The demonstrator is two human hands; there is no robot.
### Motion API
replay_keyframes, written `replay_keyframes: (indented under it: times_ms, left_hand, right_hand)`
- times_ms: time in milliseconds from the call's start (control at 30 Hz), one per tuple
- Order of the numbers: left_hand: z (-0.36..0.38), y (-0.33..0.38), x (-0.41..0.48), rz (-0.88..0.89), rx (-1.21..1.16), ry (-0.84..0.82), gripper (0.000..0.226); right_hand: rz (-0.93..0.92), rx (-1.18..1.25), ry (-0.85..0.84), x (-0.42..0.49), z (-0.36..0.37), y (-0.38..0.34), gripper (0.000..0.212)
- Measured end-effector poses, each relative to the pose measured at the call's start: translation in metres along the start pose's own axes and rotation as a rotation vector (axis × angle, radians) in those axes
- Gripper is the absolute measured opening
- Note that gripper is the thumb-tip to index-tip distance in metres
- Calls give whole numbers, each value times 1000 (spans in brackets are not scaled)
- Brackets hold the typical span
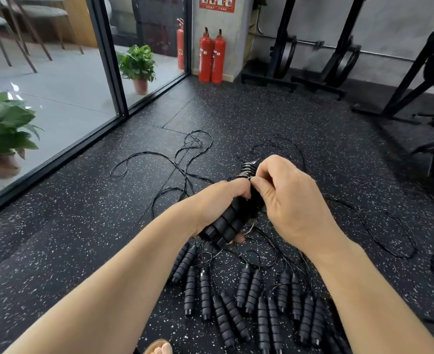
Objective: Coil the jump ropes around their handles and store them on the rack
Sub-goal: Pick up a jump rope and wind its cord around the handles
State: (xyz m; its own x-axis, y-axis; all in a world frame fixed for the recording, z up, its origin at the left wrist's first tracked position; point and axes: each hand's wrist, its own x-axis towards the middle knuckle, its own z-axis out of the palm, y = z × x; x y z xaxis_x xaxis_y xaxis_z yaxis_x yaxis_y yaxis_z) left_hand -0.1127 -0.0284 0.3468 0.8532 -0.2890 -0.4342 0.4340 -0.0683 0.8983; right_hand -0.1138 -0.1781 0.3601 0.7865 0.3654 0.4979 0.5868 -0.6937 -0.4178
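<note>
- Holding two black handles (225, 226) side by side, the left hand (218, 205) curls around them above the floor (83, 226).
- Right hand (285, 195) pinches the thin rope (248, 167) coiled at the top; its fingertips hide the handle tips.
- More handles (244, 284) lie below, some cut off.

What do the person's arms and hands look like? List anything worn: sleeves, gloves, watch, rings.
Both forearms are bare right to the frame's bottom edge, with no sleeves showing. The left hand and right hand wear no gloves. No watch, bracelet or ring shows on either wrist or on the visible fingers.
</note>
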Motion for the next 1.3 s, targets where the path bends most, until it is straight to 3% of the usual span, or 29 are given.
replay_keyframes:
  times_ms: [133,300,567,733,900,1033,1300]
  left_hand:
    - [-1,-3,1,30,38,-5,24]
    - [-4,-5,3,84,184,-7,25]
    - [-1,-1,2,50,332,49,66]
    - [3,4,-2,46,231,65,69]
    - [0,4,-3,193,247,150,51]
    - [0,4,-5,213,187,139,49]
    - [6,-1,2,268,346,154,26]
  right_hand:
    - [26,25,-81,4,-6,3,13]
    - [-24,-34,-52,6,-5,-3,5]
    - [117,238,-84,-1,4,0,6]
    - [168,389,-33,-2,1,-3,15]
    - [186,450,-33,1,-3,-3,11]
    - [231,516,-16,5,-2,-1,14]
    - [175,383,-16,9,0,-3,16]
